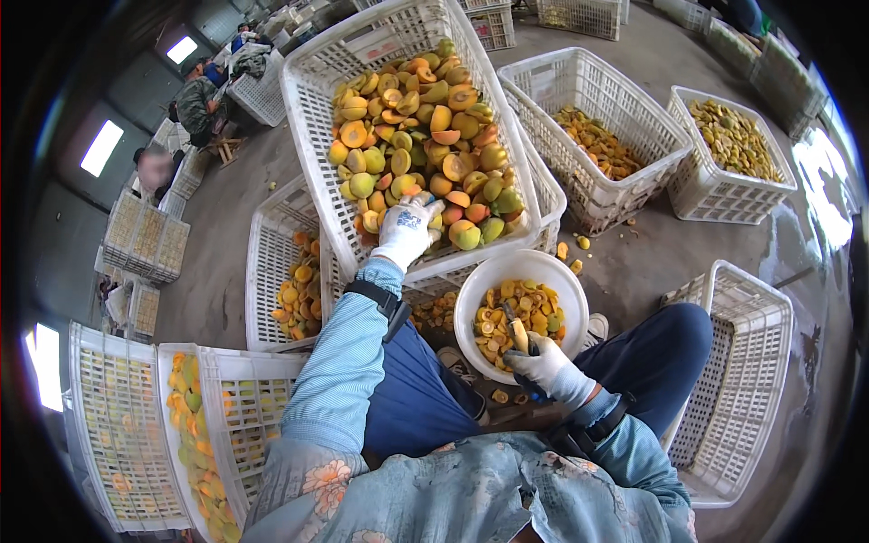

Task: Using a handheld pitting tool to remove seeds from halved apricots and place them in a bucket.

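My left hand [407, 228], in a white glove with a blue print, reaches into the near edge of a tilted white plastic crate [312, 118] heaped with halved yellow-orange peaches [416, 127]. Its fingers curl down among the fruit, and what they grip is partly hidden. Over a round white basin [466, 312], my gloved right hand [550, 369] is closed around a short hand tool [517, 333] with a pale yellow handle and a dark metal end. The blade's shape is too small to tell. Small cut fruit pieces [529, 299] lie in the basin under the tool.
Crates of fruit stand left [272, 258], at the lower left [118, 434] and far right [715, 199]. Another part-filled crate [634, 185] is behind the basin. A crate [751, 362] sits beside my right knee. Fruit scraps [570, 253] dot the floor. People [195, 104] sit at the far left.
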A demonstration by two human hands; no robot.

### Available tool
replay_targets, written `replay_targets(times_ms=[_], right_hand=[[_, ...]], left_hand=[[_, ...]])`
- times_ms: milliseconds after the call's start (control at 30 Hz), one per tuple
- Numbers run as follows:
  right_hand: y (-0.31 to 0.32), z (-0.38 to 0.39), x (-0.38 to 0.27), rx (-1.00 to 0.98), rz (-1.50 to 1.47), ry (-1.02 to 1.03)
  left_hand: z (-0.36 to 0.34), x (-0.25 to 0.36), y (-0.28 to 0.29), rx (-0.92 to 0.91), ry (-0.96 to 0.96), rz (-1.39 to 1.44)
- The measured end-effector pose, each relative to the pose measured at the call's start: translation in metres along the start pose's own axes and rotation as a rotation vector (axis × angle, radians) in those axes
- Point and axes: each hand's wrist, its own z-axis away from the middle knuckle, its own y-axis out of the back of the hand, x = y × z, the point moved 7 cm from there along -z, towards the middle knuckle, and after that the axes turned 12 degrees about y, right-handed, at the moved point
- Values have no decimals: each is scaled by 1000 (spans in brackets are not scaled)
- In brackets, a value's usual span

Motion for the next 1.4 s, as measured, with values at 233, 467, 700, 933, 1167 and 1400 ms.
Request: replay_targets(times_ms=[233, 467, 700, 933, 1167, 1400], right_hand=[[-6, 5, -13, 6, -17, 36], [-18, 9, -37, 194, 351, 503], [-18, 6, -45, 219, 542, 334], [-15, 2, -48, 220, 621, 257], [-17, -9, -33, 132, 706, 354], [-18, -6, -40, 166, 615, 281]], left_hand=[[21, -23, 2, -257, 255, 1398], [105, 61, 3, -732, 156, 2547], [125, 91, -6, -269, 149, 1878], [128, 104, -23, -248, 196, 2084], [131, 105, -28, -125, 231, 2070], [130, 105, -45, -105, 300, 2175]])
